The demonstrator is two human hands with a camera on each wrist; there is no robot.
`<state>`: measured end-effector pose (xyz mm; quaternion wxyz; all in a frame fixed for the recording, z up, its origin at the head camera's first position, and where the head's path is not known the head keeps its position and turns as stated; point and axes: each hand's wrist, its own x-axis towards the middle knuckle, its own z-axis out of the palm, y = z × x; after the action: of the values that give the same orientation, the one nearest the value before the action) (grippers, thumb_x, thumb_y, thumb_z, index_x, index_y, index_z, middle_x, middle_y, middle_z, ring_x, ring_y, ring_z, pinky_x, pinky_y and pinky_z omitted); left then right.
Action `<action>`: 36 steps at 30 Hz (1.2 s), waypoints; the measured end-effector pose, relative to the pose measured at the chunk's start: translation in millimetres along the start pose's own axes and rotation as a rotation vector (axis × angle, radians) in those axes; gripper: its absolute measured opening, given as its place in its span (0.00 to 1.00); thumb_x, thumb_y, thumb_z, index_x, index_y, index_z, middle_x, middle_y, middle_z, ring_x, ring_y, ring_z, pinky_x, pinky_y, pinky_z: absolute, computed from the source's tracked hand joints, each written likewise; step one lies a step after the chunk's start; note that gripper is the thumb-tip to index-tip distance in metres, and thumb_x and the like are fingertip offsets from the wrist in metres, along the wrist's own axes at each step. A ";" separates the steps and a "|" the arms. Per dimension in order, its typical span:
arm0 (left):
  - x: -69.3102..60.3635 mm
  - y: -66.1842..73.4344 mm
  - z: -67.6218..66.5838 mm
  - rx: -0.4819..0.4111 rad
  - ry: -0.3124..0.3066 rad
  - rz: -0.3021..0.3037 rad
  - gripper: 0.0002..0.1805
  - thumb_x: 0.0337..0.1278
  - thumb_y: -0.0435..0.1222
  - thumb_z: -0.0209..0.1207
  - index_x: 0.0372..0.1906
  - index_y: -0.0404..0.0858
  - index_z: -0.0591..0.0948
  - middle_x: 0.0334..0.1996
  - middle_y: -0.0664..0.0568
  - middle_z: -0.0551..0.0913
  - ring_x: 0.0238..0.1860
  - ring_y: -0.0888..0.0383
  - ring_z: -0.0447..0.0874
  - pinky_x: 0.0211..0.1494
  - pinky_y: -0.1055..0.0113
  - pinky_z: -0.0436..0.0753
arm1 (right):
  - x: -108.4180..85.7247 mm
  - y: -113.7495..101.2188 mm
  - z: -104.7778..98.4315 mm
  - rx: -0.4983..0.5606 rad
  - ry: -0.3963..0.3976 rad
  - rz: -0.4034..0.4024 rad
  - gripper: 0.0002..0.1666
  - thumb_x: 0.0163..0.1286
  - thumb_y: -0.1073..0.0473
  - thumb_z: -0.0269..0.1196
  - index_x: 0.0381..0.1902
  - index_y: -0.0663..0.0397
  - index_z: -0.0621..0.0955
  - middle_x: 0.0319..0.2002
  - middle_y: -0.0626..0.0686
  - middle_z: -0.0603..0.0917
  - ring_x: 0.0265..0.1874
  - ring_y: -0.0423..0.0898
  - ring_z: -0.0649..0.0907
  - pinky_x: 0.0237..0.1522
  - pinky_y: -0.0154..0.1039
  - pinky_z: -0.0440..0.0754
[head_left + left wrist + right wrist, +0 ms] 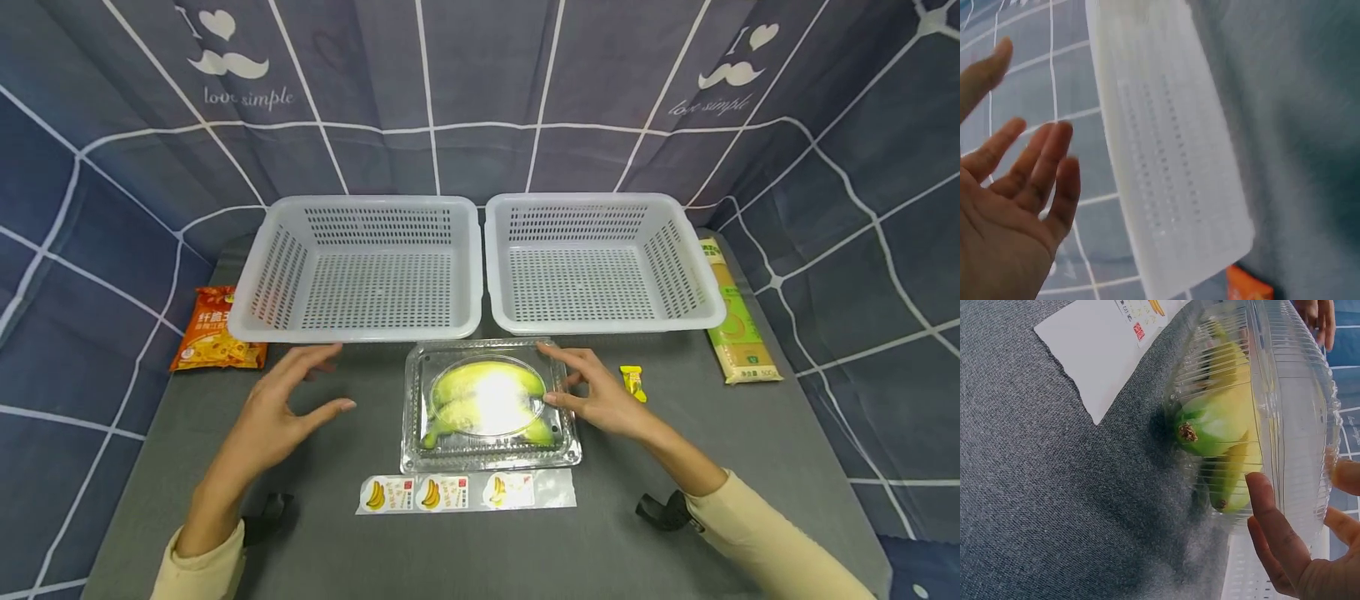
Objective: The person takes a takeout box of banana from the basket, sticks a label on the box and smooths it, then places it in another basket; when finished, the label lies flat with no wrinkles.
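Observation:
A clear plastic clamshell box (417, 417) with green-yellow bananas (457, 385) inside stands closed on the table. My right hand (600, 396) is at its right side, thumb by the lid's right edge and index finger at the far right corner. In the right wrist view the fingers (1279, 528) are spread along the box wall; firm contact cannot be told. My left hand (266, 417) hovers left of the box, thumb and fingers apart, holding nothing. In front of the box lies a strip of banana-picture stickers (442, 493).
Two white perforated baskets (378, 336) (611, 325) stand side by side behind the box. An orange snack bag (217, 329) lies at the left, a green-and-tan package (738, 325) at the right. A small yellow wrapped piece (633, 383) lies by my right hand.

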<state>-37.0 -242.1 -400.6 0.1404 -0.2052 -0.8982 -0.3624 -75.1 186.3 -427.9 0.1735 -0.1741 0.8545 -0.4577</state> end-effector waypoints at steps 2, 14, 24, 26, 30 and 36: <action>-11.4 3.4 6.0 -0.048 -0.058 0.014 0.46 0.31 0.28 0.78 0.65 0.42 0.75 0.51 0.53 0.80 0.47 0.66 0.78 0.49 0.77 0.74 | 0.6 1.1 -0.7 0.004 0.001 -0.006 0.43 0.65 0.58 0.68 0.75 0.44 0.63 0.67 0.63 0.62 0.41 0.51 0.73 0.43 0.49 0.75; -80.1 -13.5 53.6 -0.331 -0.417 -0.065 0.33 0.42 0.41 0.74 0.60 0.47 0.80 0.54 0.56 0.78 0.55 0.64 0.76 0.54 0.70 0.78 | -7.7 11.1 -1.2 0.020 0.009 -0.033 0.47 0.62 0.54 0.71 0.75 0.40 0.61 0.71 0.60 0.59 0.51 0.58 0.75 0.42 0.51 0.79; -82.3 -11.4 64.1 -0.124 -0.466 0.078 0.28 0.40 0.39 0.75 0.53 0.56 0.84 0.42 0.65 0.77 0.41 0.69 0.70 0.39 0.70 0.73 | -12.1 12.3 1.7 0.111 -0.028 -0.058 0.48 0.63 0.57 0.70 0.76 0.41 0.60 0.75 0.64 0.48 0.54 0.60 0.72 0.38 0.36 0.85; -81.7 -10.3 63.5 -0.128 -0.483 0.071 0.28 0.41 0.37 0.74 0.54 0.56 0.84 0.38 0.67 0.77 0.37 0.70 0.67 0.36 0.73 0.69 | -12.9 12.9 2.2 0.129 -0.039 -0.064 0.47 0.63 0.57 0.70 0.76 0.42 0.60 0.76 0.64 0.46 0.55 0.62 0.71 0.39 0.37 0.85; -81.6 -9.1 60.1 -0.280 -0.537 -0.019 0.26 0.48 0.37 0.71 0.56 0.53 0.82 0.35 0.64 0.77 0.32 0.68 0.69 0.33 0.74 0.70 | -14.7 15.3 3.0 0.129 -0.056 -0.075 0.48 0.62 0.57 0.71 0.76 0.41 0.61 0.76 0.63 0.44 0.59 0.66 0.70 0.41 0.39 0.85; -78.7 -7.8 49.6 -0.483 -0.592 -0.070 0.24 0.56 0.38 0.67 0.60 0.47 0.80 0.41 0.57 0.83 0.36 0.67 0.76 0.36 0.72 0.78 | -17.7 19.4 2.9 0.120 -0.071 -0.103 0.50 0.61 0.58 0.72 0.76 0.40 0.60 0.77 0.63 0.40 0.65 0.70 0.64 0.46 0.45 0.83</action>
<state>23.2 -233.0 -471.4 -0.1899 -0.2975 -0.7950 -0.4934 -60.9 202.3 -443.3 0.1900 -0.2232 0.8087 -0.5100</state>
